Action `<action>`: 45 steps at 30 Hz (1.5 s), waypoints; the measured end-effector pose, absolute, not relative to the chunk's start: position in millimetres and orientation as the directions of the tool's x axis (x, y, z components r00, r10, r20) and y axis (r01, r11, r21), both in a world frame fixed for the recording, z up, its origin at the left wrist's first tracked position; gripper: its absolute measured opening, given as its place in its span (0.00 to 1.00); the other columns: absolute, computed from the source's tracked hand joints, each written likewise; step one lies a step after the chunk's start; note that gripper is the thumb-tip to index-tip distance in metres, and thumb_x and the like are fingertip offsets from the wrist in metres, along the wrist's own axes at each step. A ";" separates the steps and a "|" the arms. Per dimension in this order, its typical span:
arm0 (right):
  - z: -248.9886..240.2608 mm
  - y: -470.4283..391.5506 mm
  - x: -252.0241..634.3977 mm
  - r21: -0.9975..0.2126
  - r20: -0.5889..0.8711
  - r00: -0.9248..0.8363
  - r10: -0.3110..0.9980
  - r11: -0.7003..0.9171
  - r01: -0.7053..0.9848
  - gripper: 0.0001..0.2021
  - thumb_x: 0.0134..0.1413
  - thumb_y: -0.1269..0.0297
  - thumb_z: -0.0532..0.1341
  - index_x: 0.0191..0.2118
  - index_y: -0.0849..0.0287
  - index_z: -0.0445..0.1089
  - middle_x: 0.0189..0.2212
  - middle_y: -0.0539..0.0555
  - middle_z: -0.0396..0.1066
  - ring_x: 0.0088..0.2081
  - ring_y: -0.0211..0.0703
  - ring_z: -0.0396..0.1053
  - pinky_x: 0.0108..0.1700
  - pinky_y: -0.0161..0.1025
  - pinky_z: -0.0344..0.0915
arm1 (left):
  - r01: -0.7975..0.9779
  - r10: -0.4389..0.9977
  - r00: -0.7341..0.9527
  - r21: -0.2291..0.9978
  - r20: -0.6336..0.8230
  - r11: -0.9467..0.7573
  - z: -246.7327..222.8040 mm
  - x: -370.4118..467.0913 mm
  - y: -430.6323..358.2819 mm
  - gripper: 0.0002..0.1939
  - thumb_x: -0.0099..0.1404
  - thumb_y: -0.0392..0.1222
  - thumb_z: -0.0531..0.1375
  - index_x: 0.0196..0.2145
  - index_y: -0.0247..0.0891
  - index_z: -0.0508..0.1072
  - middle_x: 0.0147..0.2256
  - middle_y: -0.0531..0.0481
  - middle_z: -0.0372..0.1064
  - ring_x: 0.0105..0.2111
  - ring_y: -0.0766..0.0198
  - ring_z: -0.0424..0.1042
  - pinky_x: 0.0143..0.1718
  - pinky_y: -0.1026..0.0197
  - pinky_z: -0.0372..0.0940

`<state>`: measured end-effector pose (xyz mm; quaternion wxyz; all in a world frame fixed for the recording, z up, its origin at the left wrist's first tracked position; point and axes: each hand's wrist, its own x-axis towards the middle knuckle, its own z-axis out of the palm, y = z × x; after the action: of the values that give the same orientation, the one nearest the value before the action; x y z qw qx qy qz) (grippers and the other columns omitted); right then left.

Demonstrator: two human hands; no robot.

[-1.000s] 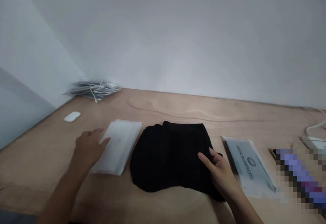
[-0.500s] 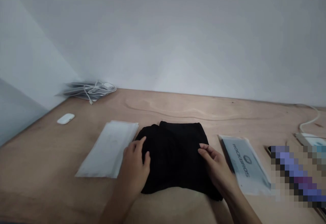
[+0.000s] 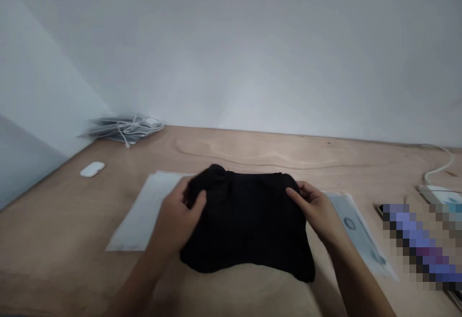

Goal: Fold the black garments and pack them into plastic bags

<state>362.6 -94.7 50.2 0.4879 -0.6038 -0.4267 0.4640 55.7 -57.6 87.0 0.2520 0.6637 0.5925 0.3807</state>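
Observation:
A black piece of cloth (image 3: 249, 221), its kind unclear, lies spread on the wooden table in front of me. My left hand (image 3: 182, 216) grips its left side, thumb on top and fingers curled behind the edge. On the opposite side, my right hand (image 3: 314, 206) pinches the upper right edge between thumb and fingers. Left of the cloth, partly behind my left hand, is a stack of white translucent bags (image 3: 135, 218). A flat printed package (image 3: 357, 230) in a clear sleeve lies to the right, partly covered by my right hand and forearm.
A white rounded case (image 3: 92, 169) sits at the left. Grey pouches with a white cable (image 3: 132, 129) lie in the back left corner against the wall. At the right are a pixelated phone-like device (image 3: 422, 245) and a white cord (image 3: 442, 165) on the table (image 3: 252, 148).
My left hand has closed on the cloth's left side and lifted it somewhat. My right hand has moved up and outward with the right edge, and the cloth is spread wider.

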 end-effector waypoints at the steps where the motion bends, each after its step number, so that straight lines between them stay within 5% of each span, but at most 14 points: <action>1: 51.7 -88.8 369.9 -0.987 -0.116 0.226 0.967 -0.137 0.083 0.20 0.53 0.45 0.67 0.43 0.56 0.74 0.38 0.54 0.80 0.40 0.49 0.77 0.39 0.39 0.71 | 0.578 0.980 -0.023 0.802 0.200 -0.150 93.3 46.5 -49.8 0.16 0.65 0.49 0.58 0.48 0.41 0.70 0.39 0.48 0.76 0.40 0.53 0.77 0.42 0.53 0.71; 6: 41.5 -56.9 397.5 -0.905 -0.018 0.308 0.951 -0.146 0.399 0.17 0.54 0.48 0.64 0.41 0.55 0.74 0.35 0.55 0.80 0.36 0.51 0.78 0.38 0.42 0.72 | 0.757 0.996 0.089 0.649 0.007 -0.072 90.9 20.2 -19.2 0.23 0.59 0.53 0.60 0.49 0.39 0.70 0.39 0.46 0.75 0.35 0.52 0.76 0.38 0.52 0.70; 12: 16.3 -22.9 398.0 -0.817 0.022 0.426 0.904 -0.229 0.529 0.08 0.47 0.58 0.68 0.33 0.54 0.73 0.30 0.55 0.78 0.35 0.52 0.77 0.41 0.45 0.69 | 0.824 0.977 0.213 0.530 0.033 -0.198 59.6 35.0 27.3 0.38 0.62 0.60 0.57 0.60 0.29 0.65 0.57 0.29 0.67 0.55 0.41 0.70 0.55 0.44 0.65; 19: 18.1 -9.8 387.6 -0.870 0.130 0.422 0.897 -0.101 0.482 0.10 0.48 0.54 0.66 0.30 0.54 0.69 0.38 0.57 0.77 0.45 0.55 0.74 0.49 0.49 0.68 | 0.739 0.906 0.422 0.571 0.021 -0.358 58.4 55.3 68.4 0.13 0.58 0.49 0.59 0.36 0.40 0.75 0.42 0.40 0.77 0.45 0.45 0.75 0.51 0.46 0.68; 23: 30.6 -32.4 392.2 -0.940 0.129 0.350 0.928 0.001 0.342 0.17 0.53 0.45 0.62 0.33 0.53 0.65 0.34 0.53 0.75 0.37 0.47 0.73 0.40 0.42 0.70 | 0.630 0.865 0.489 0.641 0.112 -0.439 82.5 43.1 41.0 0.11 0.63 0.48 0.55 0.37 0.40 0.71 0.50 0.43 0.74 0.49 0.52 0.73 0.54 0.51 0.67; 28: 55.4 -92.8 409.2 -0.976 0.015 0.134 0.991 -0.015 0.217 0.17 0.55 0.45 0.65 0.33 0.54 0.65 0.25 0.48 0.68 0.28 0.42 0.68 0.31 0.38 0.66 | 0.560 0.832 0.550 0.708 0.072 -0.431 107.4 9.6 -32.2 0.05 0.63 0.43 0.57 0.37 0.43 0.71 0.40 0.48 0.76 0.39 0.56 0.76 0.42 0.56 0.71; 33: 71.3 -140.7 404.0 -0.941 -0.250 -0.282 0.926 -0.163 0.297 0.13 0.61 0.49 0.62 0.40 0.54 0.71 0.39 0.56 0.77 0.44 0.51 0.74 0.48 0.47 0.70 | 0.611 0.745 0.666 0.602 -0.040 -0.514 101.0 1.9 -84.6 0.16 0.63 0.40 0.59 0.48 0.49 0.74 0.41 0.50 0.76 0.37 0.57 0.77 0.40 0.58 0.72; 37: 64.8 -152.9 386.4 -0.877 -0.309 -0.227 0.924 -0.184 0.444 0.13 0.62 0.51 0.62 0.47 0.51 0.74 0.43 0.54 0.77 0.45 0.49 0.74 0.50 0.46 0.69 | 0.535 0.664 0.739 0.503 0.112 -0.679 82.2 21.1 -98.2 0.19 0.61 0.42 0.65 0.51 0.46 0.75 0.53 0.44 0.73 0.52 0.48 0.72 0.52 0.49 0.70; 40: 55.7 -153.6 378.8 -0.810 -0.324 -0.204 0.924 -0.159 0.565 0.11 0.60 0.56 0.64 0.46 0.49 0.75 0.43 0.51 0.78 0.44 0.49 0.74 0.48 0.44 0.69 | 0.494 0.571 0.817 0.410 0.085 -0.767 60.6 32.6 -99.5 0.33 0.60 0.44 0.68 0.63 0.46 0.67 0.65 0.41 0.61 0.64 0.40 0.59 0.62 0.37 0.60; 45: 48.2 -153.3 379.8 -0.783 -0.263 -0.164 0.951 -0.111 0.613 0.07 0.62 0.58 0.61 0.41 0.50 0.76 0.42 0.52 0.78 0.45 0.50 0.75 0.48 0.45 0.68 | 0.450 0.482 0.876 0.353 0.006 -0.821 25.9 23.3 -97.8 0.44 0.57 0.27 0.62 0.67 0.57 0.59 0.73 0.50 0.41 0.70 0.39 0.44 0.65 0.28 0.48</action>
<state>379.8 -153.3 48.2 0.2008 -0.6147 -0.6358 0.4213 23.3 -97.8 25.9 0.1730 0.9529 0.2446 0.0474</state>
